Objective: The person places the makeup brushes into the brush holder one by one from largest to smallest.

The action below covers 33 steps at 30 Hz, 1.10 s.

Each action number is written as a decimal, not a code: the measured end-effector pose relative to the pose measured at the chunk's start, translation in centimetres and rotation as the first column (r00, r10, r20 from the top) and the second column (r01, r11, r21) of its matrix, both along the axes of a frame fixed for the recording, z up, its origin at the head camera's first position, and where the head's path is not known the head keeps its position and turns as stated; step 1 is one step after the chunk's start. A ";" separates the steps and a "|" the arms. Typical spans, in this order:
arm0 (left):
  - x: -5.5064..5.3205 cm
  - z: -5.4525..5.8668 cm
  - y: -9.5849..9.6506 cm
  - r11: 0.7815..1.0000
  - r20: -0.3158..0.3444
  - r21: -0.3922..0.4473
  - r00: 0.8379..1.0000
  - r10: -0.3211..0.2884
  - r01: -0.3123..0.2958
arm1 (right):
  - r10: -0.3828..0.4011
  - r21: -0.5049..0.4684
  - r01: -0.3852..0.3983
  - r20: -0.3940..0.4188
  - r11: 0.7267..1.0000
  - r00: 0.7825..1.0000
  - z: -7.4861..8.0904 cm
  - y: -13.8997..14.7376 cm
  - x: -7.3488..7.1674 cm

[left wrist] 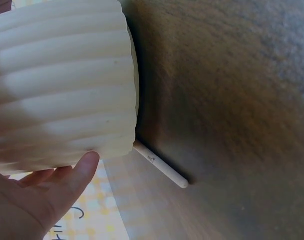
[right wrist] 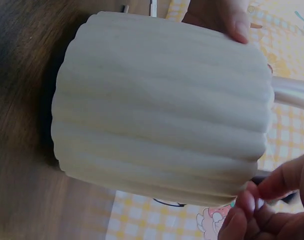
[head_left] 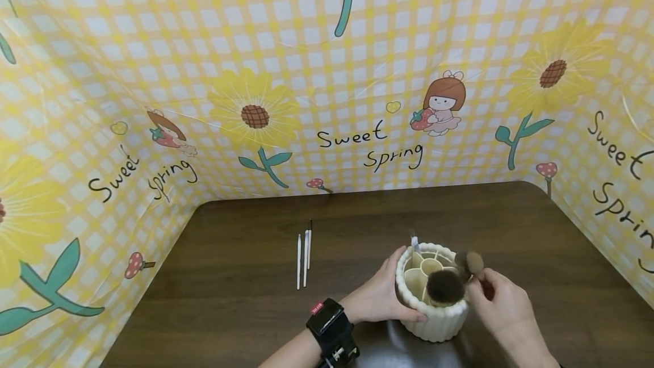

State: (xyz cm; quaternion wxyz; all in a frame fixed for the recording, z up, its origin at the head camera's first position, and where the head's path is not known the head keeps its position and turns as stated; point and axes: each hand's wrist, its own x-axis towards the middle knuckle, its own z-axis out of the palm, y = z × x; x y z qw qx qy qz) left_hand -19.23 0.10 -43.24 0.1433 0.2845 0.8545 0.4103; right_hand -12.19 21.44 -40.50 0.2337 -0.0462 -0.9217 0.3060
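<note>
A cream ribbed brush holder [head_left: 434,322] with inner compartments stands upright on the table. My left hand [head_left: 378,291] grips its left side, thumb at the front near the rim. A large dark fluffy makeup brush [head_left: 444,287] stands in the front of the holder, and a small brush [head_left: 414,242] pokes up at its back left. At the right rim, my right hand [head_left: 503,300] pinches a makeup brush with a brown head [head_left: 474,263]; another brush head is partly hidden beside it. In the right wrist view, curled fingertips [right wrist: 246,200] meet by the rim, where the handle is mostly hidden.
Several thin white-handled brushes [head_left: 298,262] lie on the dark wooden table [head_left: 230,300], left of the holder. One handle [left wrist: 161,167] shows past the holder's base in the left wrist view. Yellow checked cloth [head_left: 357,101] hangs behind and at both sides.
</note>
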 end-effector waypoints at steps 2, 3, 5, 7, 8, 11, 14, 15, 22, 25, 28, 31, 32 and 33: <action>0.0 0.1 0.0 1.000 0.007 -0.003 1.000 0.003 -0.003 | -0.015 -0.001 0.015 0.027 1.000 1.000 -0.2 0.3 -0.2; 0.1 0.1 0.0 1.000 0.012 -0.004 1.000 0.004 -0.004 | -0.020 -0.003 0.020 0.027 1.000 0.999 -0.3 0.4 -0.2; 0.0 0.2 -0.1 1.000 0.021 -0.004 1.000 0.004 -0.004 | -0.021 -0.013 0.021 0.016 1.000 1.000 -0.6 0.5 -0.5; 0.0 0.3 -0.1 1.000 0.034 0.000 0.999 0.001 -0.001 | -0.019 -0.036 0.020 0.023 0.999 1.000 -0.8 0.5 -0.7; 0.0 0.3 -0.2 1.000 0.043 0.003 0.999 -0.003 0.002 | -0.017 -0.048 0.018 0.033 0.999 0.999 -0.9 0.4 -0.8; -0.2 0.5 -0.3 1.000 0.084 0.021 0.996 -0.018 0.016 | 0.011 -0.093 -0.001 0.100 0.996 0.995 -1.1 0.4 -0.9; -0.4 0.8 -0.8 0.999 0.133 0.023 0.991 -0.027 0.024 | 0.036 -0.116 -0.018 0.155 0.993 0.987 -1.2 0.3 -0.9; -0.5 0.9 -1.0 0.999 0.141 0.020 0.990 -0.029 0.027 | 0.040 -0.118 -0.021 0.163 0.993 0.986 -1.2 0.3 -0.9; -1.8 1.9 -2.9 0.995 0.002 0.096 1.000 -0.002 0.002 | 0.026 -0.114 -0.011 0.127 0.993 0.992 -1.4 0.0 -0.9; -2.9 2.3 -3.8 0.976 -0.063 0.155 0.984 0.167 -0.156 | 0.025 -0.118 -0.010 0.127 0.993 0.992 -1.4 0.0 -0.9; -4.3 2.2 -4.7 0.909 -0.084 0.206 0.919 0.385 -0.362 | 0.026 -0.120 -0.010 0.129 0.993 0.991 -1.4 0.0 -0.9; -5.8 1.7 -6.0 0.822 -0.120 0.215 0.821 0.558 -0.527 | 0.022 -0.116 -0.008 0.125 0.993 0.992 -1.4 -0.1 -0.9; -6.2 1.5 -6.6 0.794 -0.135 0.212 0.787 0.602 -0.570 | 0.020 -0.114 -0.006 0.123 0.993 0.992 -1.4 -0.1 -0.9; -6.5 1.3 -7.1 0.767 -0.157 0.205 0.753 0.639 -0.608 | 0.019 -0.113 -0.005 0.123 0.994 0.992 -1.3 -0.1 -0.9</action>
